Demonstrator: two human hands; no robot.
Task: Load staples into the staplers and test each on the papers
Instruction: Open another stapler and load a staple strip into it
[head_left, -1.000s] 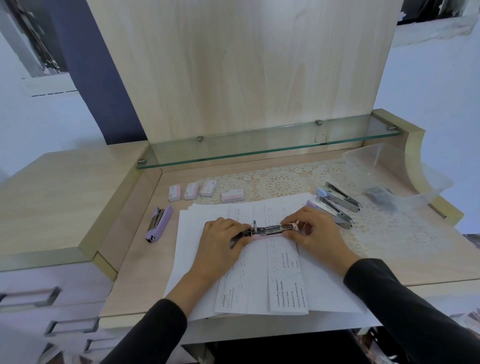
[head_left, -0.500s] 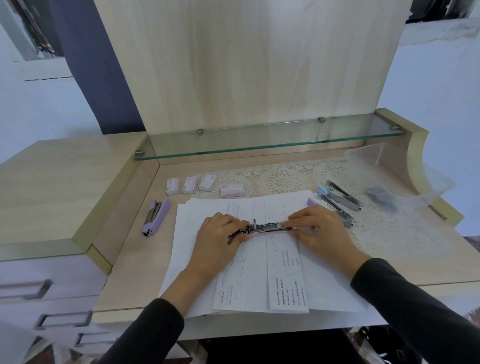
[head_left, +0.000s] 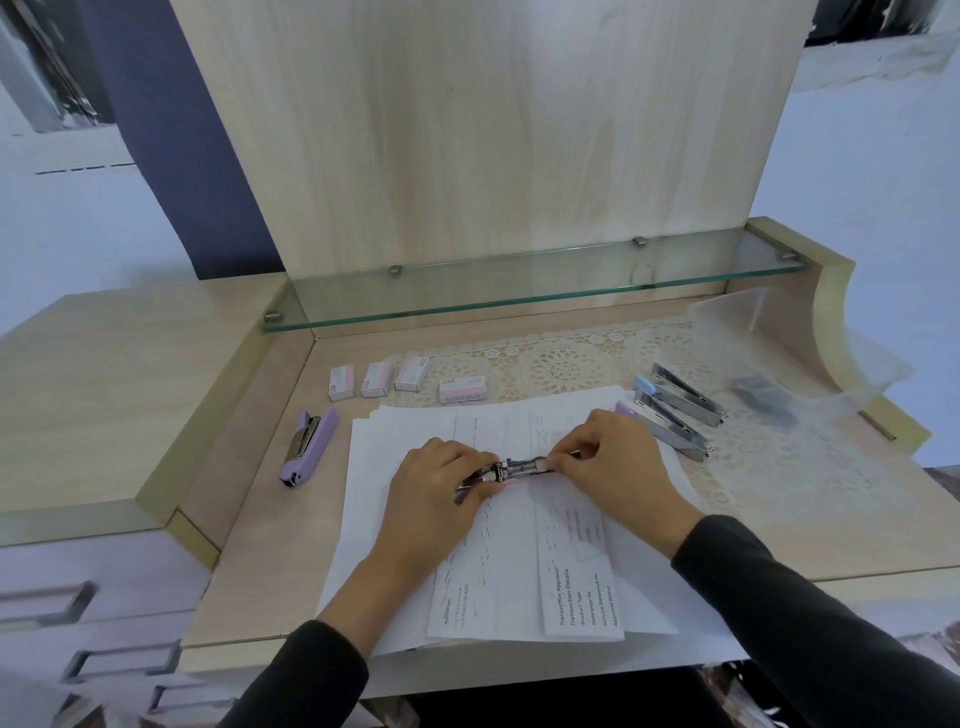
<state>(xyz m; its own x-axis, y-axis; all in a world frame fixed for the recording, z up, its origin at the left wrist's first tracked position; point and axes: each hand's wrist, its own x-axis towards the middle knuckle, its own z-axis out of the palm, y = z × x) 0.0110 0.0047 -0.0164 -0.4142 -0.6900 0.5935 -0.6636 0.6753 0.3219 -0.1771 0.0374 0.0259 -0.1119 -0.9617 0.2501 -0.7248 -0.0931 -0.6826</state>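
Left hand (head_left: 436, 486) and right hand (head_left: 621, 462) grip a stapler (head_left: 521, 465) over papers (head_left: 519, 571) on the wooden desk (head_left: 270, 519) below a glass shelf (head_left: 519, 286).

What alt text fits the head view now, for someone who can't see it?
Both hands hold an opened stapler over papers spread on a wooden desk: the left hand grips one end, the right hand pinches the other. A lilac stapler lies to the left, four staple boxes behind, two more opened staplers to the right.

The printed slip (head_left: 581, 597), lower centre of the frame, reads "Transaction Details", "Product Type" and "Reference No"; the staple box (head_left: 463, 389), upper centre, reads "STAPLES".
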